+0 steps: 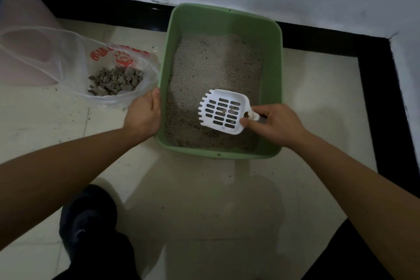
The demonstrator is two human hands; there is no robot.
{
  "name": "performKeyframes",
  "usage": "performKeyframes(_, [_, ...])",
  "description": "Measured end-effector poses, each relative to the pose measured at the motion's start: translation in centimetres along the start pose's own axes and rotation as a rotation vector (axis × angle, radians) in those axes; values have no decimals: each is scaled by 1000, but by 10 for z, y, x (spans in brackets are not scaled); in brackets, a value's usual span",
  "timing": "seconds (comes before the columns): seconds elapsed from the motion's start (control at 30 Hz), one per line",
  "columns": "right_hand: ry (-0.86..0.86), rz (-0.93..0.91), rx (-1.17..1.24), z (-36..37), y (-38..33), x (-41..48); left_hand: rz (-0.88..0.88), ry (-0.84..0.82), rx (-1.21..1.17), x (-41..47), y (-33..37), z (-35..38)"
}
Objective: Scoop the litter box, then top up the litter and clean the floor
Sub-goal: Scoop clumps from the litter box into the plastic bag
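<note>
A green litter box (276, 88) stands on the floor against the wall, partly filled with grey litter (216, 68). My right hand (276, 124) grips the handle of a white slotted scoop (223, 111), which hangs just above the litter near the box's front right. A couple of small clumps lie in the scoop. My left hand (145, 113) grips the box's left rim. To the left lies an open clear plastic bag (68, 61) with red print, holding a pile of grey clumps (116, 80).
Cream floor tiles (200, 200) with scattered litter grains surround the box. A black skirting strip (375, 88) runs along the white wall behind and to the right. My dark shoe (87, 218) is at the lower left. A pale pink surface (22, 7) stands at the far left.
</note>
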State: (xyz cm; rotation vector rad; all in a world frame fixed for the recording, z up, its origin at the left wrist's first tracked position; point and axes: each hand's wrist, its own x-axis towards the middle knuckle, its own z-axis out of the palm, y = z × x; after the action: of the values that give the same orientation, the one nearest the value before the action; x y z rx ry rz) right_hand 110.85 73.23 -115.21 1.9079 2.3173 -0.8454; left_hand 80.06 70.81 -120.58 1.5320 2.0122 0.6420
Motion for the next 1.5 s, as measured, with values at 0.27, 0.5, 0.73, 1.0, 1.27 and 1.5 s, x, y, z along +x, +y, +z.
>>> performKeyframes(0.27, [127, -28, 257, -5, -43, 16, -72, -8, -154, -6, 5, -2])
performKeyframes(0.5, [277, -270, -137, -3, -152, 94, -608, 112, -525, -11, -5, -13])
performKeyframes(0.73, [221, -552, -891, 25, -217, 105, -772, 234, -531, 1, -42, -10])
performKeyframes(1.0, [237, -528, -437, 16, -191, 98, -728, 201, -511, -11, -28, -14])
performKeyframes(1.27, [228, -217, -186, -33, -115, 67, -631, 135, -543, -17, -19, -11])
performKeyframes(1.5, [-62, -243, -531, -40, -64, 29, -396, -28, -307, -42, -11, 4])
